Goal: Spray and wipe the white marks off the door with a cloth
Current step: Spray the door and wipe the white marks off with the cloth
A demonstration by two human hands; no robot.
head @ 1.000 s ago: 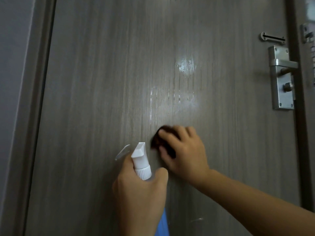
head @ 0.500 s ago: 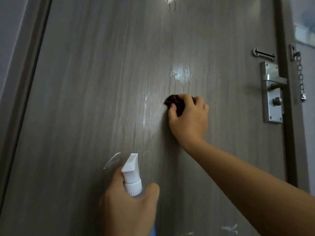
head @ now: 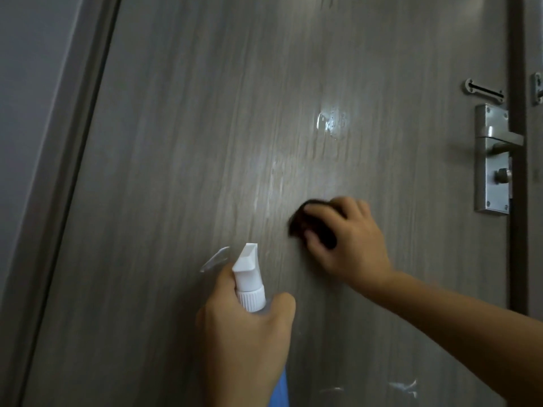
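1. Since half a second ago the right hand (head: pixel 349 239) has gone down the door (head: pixel 182 177) with the cloth (head: pixel 311 227), away from the shiny wet patch (head: pixel 333 123), and it now presses lower and is a little blurred
2. The cloth is dark, soft and crumpled; the fingers are closed over it and hold it flat against the grey wood-grain surface, right of a pale vertical streak (head: pixel 273 183)
3. The left hand (head: pixel 246 339) is wrapped tight around the neck of the spray bottle (head: pixel 249 277), which has a white ribbed collar, a wedge-shaped white nozzle and a blue body below
4. White marks (head: pixel 402 387), thin and scratchy, lie low on the door under the right forearm
5. A brushed metal handle plate (head: pixel 492 160) sits at the right edge of the door
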